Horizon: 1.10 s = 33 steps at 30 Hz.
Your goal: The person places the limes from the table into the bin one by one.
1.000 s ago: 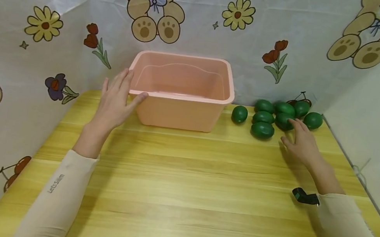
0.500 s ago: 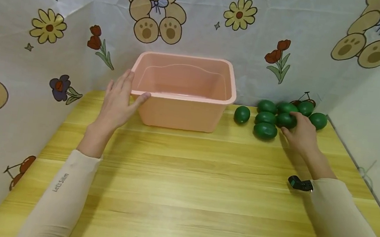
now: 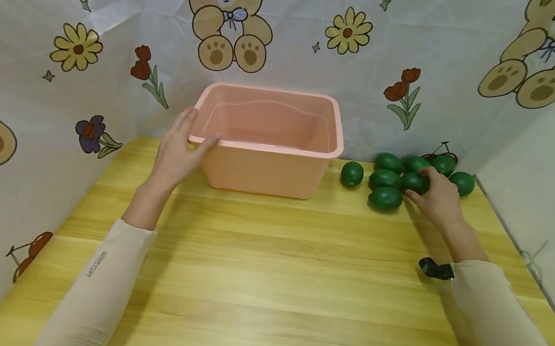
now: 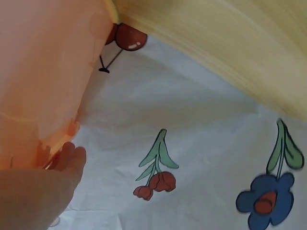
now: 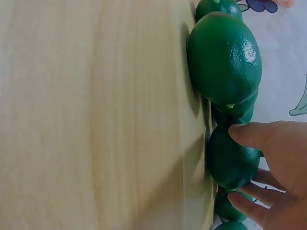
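A pink plastic bin [image 3: 262,172] stands against the back cloth, with nothing visible inside. My left hand [image 3: 174,155] holds its front left corner, thumb over the front rim and fingers along the left side; the left wrist view shows fingertips [image 4: 76,155] at the rim. Right of the bin lie several green limes. My right hand [image 3: 440,202] pinches one lime [image 3: 413,183] in the cluster, thumb on the near side and fingers on the far side. That held lime [image 5: 233,155] sits low among its neighbours in the right wrist view.
One lime [image 3: 351,174] lies apart, nearest the bin. Another lime [image 3: 385,199] is at the cluster's front. A patterned cloth [image 3: 294,69] rises behind the wooden table [image 3: 266,274]. A small black device [image 3: 435,268] is at the right cuff.
My right hand has moved in from just in front of the limes and closed its thumb and fingers about one. The left hand stays on the bin; the head view has shifted slightly.
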Each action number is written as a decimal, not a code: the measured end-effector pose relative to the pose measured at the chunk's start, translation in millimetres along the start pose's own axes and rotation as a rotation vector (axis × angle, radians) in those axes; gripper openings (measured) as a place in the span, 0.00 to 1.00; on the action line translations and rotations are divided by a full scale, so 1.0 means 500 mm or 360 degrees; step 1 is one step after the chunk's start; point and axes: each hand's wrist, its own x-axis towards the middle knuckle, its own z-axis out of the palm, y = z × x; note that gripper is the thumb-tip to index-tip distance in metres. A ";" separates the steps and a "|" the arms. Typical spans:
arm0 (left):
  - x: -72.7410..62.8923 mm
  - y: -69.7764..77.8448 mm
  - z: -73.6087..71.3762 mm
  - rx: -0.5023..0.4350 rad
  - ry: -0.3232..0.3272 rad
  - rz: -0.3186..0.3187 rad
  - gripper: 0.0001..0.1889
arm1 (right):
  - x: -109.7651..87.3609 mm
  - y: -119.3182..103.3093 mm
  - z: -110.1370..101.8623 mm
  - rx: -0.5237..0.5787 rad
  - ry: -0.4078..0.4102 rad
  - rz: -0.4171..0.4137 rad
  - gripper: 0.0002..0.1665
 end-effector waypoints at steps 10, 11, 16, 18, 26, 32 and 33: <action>0.016 -0.018 0.010 -0.0266 0.0102 -0.0152 0.43 | -0.006 0.004 0.000 -0.0055 -0.0126 -0.0003 0.34; 0.017 -0.019 0.015 -0.0293 0.0141 -0.0139 0.42 | -0.007 0.006 0.000 -0.0058 -0.0129 0.0002 0.34; 0.024 -0.018 0.041 -0.0386 0.0239 -0.0105 0.38 | -0.015 0.019 -0.007 -0.0046 -0.0113 0.0016 0.37; 0.025 -0.016 0.048 -0.0408 0.0247 -0.0114 0.37 | -0.021 0.021 -0.010 0.0002 -0.0107 0.0041 0.37; 0.022 -0.013 0.047 -0.0455 0.0266 -0.0186 0.36 | -0.030 0.015 -0.014 0.0131 -0.0044 0.0160 0.39; 0.025 -0.018 0.040 -0.0469 0.0303 -0.0179 0.35 | -0.031 -0.013 -0.028 0.0199 0.0222 0.0073 0.37; 0.025 -0.018 0.039 -0.0465 0.0311 -0.0179 0.34 | -0.030 -0.021 -0.032 0.0210 0.0259 0.0063 0.37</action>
